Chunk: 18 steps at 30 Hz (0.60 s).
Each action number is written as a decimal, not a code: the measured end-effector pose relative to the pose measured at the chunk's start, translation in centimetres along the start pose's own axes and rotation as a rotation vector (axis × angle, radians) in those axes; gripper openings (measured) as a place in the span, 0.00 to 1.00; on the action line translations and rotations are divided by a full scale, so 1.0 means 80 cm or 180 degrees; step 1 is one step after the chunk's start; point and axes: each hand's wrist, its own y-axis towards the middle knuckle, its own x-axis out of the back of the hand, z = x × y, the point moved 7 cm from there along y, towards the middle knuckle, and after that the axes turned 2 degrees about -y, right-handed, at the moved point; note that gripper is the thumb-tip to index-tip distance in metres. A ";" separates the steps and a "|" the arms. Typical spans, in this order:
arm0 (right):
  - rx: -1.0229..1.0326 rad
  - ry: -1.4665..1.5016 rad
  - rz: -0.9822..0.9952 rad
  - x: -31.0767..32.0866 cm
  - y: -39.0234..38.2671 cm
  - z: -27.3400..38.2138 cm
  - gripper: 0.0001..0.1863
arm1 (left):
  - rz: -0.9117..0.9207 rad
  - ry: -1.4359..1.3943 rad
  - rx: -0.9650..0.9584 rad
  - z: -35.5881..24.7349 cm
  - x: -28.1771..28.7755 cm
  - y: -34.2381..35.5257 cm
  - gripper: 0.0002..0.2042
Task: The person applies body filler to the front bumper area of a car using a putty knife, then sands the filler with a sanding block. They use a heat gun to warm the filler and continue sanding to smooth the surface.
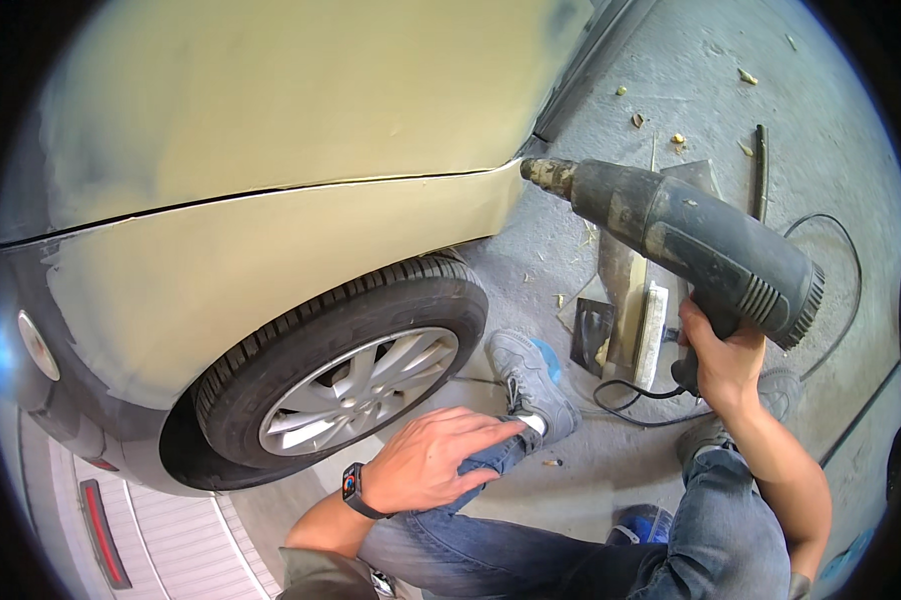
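My right hand (728,352) is wrapped round the handle of a dark heat gun (691,230). Its worn metal nozzle (549,177) points left, close to the edge of a car body panel (371,225) coated in yellowish filler; whether they touch I cannot tell. A dark seam runs across the coated panels above the wheel (361,390). My left hand (441,455), with a black watch (355,489) on the wrist, rests over my jeans near the knee, fingers stretched out and holding nothing.
Under the heat gun lie a white-edged sanding block (653,335), a dark flat piece (593,335) and board-like scraps. A black cord (856,285) loops across the grey floor at right. A dark bar (762,170) and small debris (679,139) lie farther off. My grey shoe (531,385) stands beside the tyre.
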 end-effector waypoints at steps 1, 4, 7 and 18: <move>0.0130 0.0004 0.0014 -0.001 -0.001 0.004 0.08 | 0.0002 0.0006 0.0004 0.000 0.000 0.000 0.32; 0.0152 0.0022 0.0017 -0.002 -0.006 0.006 0.08 | 0.0002 0.0033 0.0001 -0.001 0.000 0.001 0.32; 0.0130 0.0076 0.0025 -0.002 -0.006 0.006 0.07 | 0.0016 0.0050 0.0004 -0.003 -0.001 0.001 0.31; 0.0082 0.0085 0.0053 0.002 -0.009 0.005 0.07 | 0.0076 0.0084 0.0070 -0.005 -0.003 0.006 0.32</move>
